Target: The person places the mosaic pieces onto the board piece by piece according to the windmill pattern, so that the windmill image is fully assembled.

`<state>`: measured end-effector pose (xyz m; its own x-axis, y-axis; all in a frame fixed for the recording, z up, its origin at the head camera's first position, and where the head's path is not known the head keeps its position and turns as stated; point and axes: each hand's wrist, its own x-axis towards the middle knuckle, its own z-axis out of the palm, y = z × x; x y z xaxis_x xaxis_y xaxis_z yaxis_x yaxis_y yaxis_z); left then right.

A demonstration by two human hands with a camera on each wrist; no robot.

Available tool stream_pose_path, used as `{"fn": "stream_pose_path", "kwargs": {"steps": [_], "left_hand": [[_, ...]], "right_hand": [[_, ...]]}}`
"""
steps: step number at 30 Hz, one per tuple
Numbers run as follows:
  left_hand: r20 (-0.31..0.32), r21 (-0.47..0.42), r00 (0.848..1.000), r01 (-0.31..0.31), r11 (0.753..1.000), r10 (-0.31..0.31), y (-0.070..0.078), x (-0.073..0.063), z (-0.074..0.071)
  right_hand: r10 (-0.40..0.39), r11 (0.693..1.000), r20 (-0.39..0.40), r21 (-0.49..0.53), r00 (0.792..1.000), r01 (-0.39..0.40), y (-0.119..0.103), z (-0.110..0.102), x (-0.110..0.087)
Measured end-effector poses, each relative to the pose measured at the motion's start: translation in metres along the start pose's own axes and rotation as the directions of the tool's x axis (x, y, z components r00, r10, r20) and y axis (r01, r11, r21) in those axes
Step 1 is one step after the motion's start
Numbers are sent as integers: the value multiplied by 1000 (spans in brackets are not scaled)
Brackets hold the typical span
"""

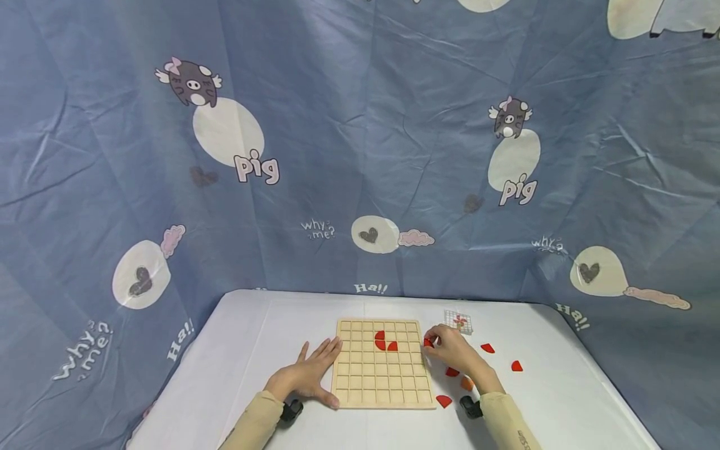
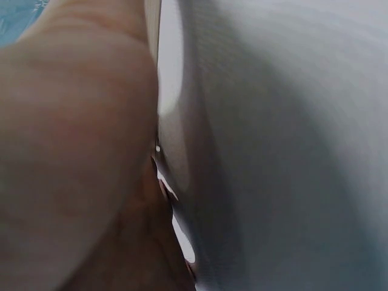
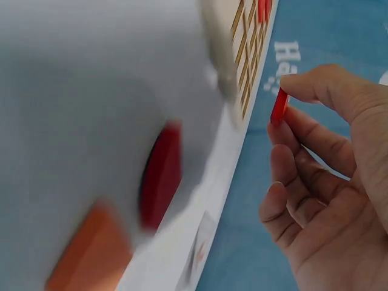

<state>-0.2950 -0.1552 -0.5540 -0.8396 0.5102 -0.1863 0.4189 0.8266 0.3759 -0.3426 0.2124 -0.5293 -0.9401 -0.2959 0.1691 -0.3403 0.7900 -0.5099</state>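
A square wooden grid board (image 1: pixel 375 380) lies flat on the white table, with three red quarter-circle pieces (image 1: pixel 380 345) in cells of its upper middle. My left hand (image 1: pixel 306 375) rests with spread fingers along the board's left edge, fingertips and thumb at its rim. Just off the board's right edge, my right hand (image 1: pixel 452 350) pinches another red piece (image 3: pixel 279 107) between thumb and index finger, raised above the table. The other fingers of that hand are loosely bent in the right wrist view. The left wrist view is mostly filled by the hand and tablecloth.
Loose red pieces (image 1: pixel 487 348) lie scattered on the table right of the board, several of them near the right forearm. An orange piece (image 1: pixel 467 383) sits beside that wrist. Behind the right hand is a small pattern card (image 1: pixel 459 322). A blue printed curtain (image 1: pixel 315 187) hangs behind the table.
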Motion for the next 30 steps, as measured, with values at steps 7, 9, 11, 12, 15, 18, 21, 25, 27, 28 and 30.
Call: {"fn": "stream_pose_path", "kwargs": {"steps": [7,9,11,12,15,18,21,25,27,28,30], "left_hand": [[-7,7,1000,-2,1000,3,-2,2,-1],[-5,7,1000,-3,1000,3,-2,2,-1],[-5,3,1000,-3,1000,4,-3,2,0],[-4,-1,1000,-5,1000,5,-3,2,0],[-3,-6,1000,-9,1000,9,-2,1,0],[-2,-17,1000,-10,1000,10,0,0,0],[-2,-15,1000,-11,1000,11,1,0,0],[2,-7,1000,-16,1000,16,1,-1,-1],[2,3,1000,-20,1000,20,0,-1,-1],[1,6,1000,-21,1000,21,0,0,0],[-2,14,1000,-23,1000,23,-1,0,0]], "right_hand": [[-120,993,59,17,991,119,-18,15,16],[-136,991,88,24,987,135,-21,19,18],[-148,989,115,31,982,145,-23,24,20],[-154,988,127,34,980,151,-24,27,20],[-168,986,152,37,974,164,-25,33,22],[-182,983,160,46,970,176,-25,38,24],[-177,984,162,48,971,171,-25,40,25],[-169,986,160,40,973,165,-24,40,26],[-174,985,154,39,973,170,-24,41,27],[-173,985,152,39,973,169,-24,41,27],[-174,985,150,42,973,170,-25,40,27]]}}
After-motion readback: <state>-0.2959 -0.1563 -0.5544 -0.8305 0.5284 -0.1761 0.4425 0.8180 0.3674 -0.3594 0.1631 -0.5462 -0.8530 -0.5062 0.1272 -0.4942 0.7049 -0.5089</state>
